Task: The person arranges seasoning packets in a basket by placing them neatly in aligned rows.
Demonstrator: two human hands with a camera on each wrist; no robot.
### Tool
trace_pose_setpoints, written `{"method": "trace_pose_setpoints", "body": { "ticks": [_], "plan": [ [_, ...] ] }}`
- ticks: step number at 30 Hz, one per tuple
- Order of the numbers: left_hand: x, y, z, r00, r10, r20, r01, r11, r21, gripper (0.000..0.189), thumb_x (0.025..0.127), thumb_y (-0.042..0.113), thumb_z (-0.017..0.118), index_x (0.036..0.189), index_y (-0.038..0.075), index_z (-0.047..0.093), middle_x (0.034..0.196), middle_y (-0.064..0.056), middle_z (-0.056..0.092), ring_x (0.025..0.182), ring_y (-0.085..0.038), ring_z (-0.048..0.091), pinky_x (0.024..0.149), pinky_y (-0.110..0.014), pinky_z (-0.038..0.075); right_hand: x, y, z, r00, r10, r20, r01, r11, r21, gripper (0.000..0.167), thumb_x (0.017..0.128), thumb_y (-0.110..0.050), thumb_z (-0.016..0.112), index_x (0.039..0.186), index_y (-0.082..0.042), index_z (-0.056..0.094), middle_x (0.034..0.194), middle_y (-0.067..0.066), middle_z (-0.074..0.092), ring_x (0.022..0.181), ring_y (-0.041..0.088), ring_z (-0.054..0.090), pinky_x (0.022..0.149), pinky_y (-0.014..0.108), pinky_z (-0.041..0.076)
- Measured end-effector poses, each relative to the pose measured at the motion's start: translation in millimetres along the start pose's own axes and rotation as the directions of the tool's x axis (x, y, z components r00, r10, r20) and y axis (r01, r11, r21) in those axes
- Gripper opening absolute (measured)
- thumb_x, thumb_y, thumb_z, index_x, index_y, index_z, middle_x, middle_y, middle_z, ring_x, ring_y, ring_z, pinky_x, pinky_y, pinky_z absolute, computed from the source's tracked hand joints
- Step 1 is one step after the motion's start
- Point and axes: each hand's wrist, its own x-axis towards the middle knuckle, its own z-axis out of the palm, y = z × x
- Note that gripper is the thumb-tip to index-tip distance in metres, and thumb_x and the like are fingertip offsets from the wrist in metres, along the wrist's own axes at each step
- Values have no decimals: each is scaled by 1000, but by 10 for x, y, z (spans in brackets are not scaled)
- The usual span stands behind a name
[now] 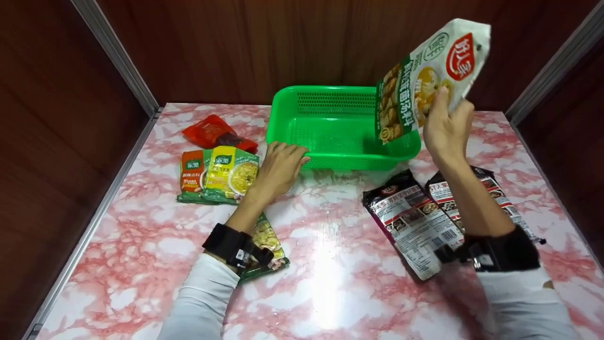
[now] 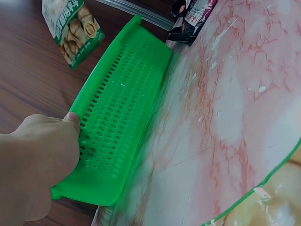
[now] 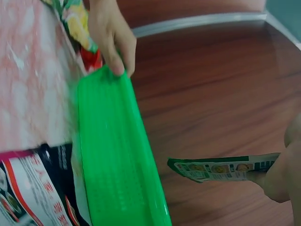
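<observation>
A green plastic basket (image 1: 330, 134) with perforated walls stands at the back of the table. My left hand (image 1: 281, 167) grips its near left rim, fingers over the edge; the left wrist view shows the thumb (image 2: 72, 117) on the rim. My right hand (image 1: 448, 125) pinches a white and green soup seasoning packet (image 1: 427, 78) with mushrooms printed on it, raised over the basket's right end. In the right wrist view the packet (image 3: 221, 167) appears nearly edge-on, beyond the basket's rim. Inside the basket, the visible floor is bare green plastic.
Left of the basket lie a red packet (image 1: 214, 132) and overlapping yellow and orange-green packets (image 1: 226, 174). Another packet (image 1: 269, 241) is partly under my left wrist. Black and white packets (image 1: 420, 226) lie at right, under my right forearm. Brown panels (image 1: 236, 47) enclose the table.
</observation>
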Motion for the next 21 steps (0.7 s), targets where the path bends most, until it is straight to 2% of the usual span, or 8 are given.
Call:
{"method": "trace_pose_setpoints", "body": {
  "ticks": [1, 3, 7, 11, 16, 21],
  "plan": [
    [3, 2, -1, 1000, 0, 0, 0, 1000, 0, 37, 120, 32, 53, 135, 5, 74, 131, -17, 81, 124, -41, 73, 121, -61, 45, 47, 8, 10, 1000, -10, 10, 10, 998, -64, 34, 121, -28, 46, 120, -12, 76, 67, -10, 54, 56, 6, 45, 53, 22, 39],
    [6, 6, -1, 1000, 1, -2, -1, 1000, 4, 37, 120, 32, 53, 135, 5, 74, 130, -17, 81, 124, -41, 73, 121, -62, 45, 127, 23, 36, 999, -12, 30, 17, 985, -174, 37, 121, -31, 46, 98, -16, 71, 64, -14, 53, 55, 5, 45, 53, 23, 39],
    [1, 6, 9, 1000, -9, 6, 9, 1000, 10, 37, 120, 32, 53, 135, 6, 74, 130, -16, 81, 124, -40, 73, 122, -62, 45, 242, 89, 106, 997, -44, 62, 63, 936, -346, 48, 120, -34, 46, 75, -20, 54, 58, -17, 46, 57, 9, 45, 62, 30, 38],
    [-4, 4, 11, 1000, -24, 15, 24, 1000, 0, 34, 119, 30, 55, 134, 6, 74, 130, -16, 81, 124, -41, 73, 122, -62, 44, 323, 178, 180, 992, -55, 116, 99, 903, -419, 50, 120, -32, 45, 72, -19, 49, 58, -15, 43, 59, 13, 45, 63, 33, 37],
    [4, 6, 10, 1000, -15, -8, 15, 1000, -13, 31, 118, 28, 58, 132, 5, 74, 127, -17, 82, 120, -42, 73, 121, -62, 44, 417, 294, 273, 982, -72, 173, 151, 852, -501, 49, 120, -31, 41, 73, -19, 47, 62, -10, 43, 66, 23, 51, 63, 33, 38],
    [2, 2, 15, 1000, -9, -14, 8, 1000, -16, 31, 118, 28, 57, 131, 6, 74, 125, -16, 82, 118, -42, 73, 120, -62, 44, 471, 431, 346, 974, -88, 211, 189, 827, -530, 43, 116, -22, 39, 75, -18, 49, 67, -4, 48, 69, 29, 57, 60, 30, 42]
  ]
}}
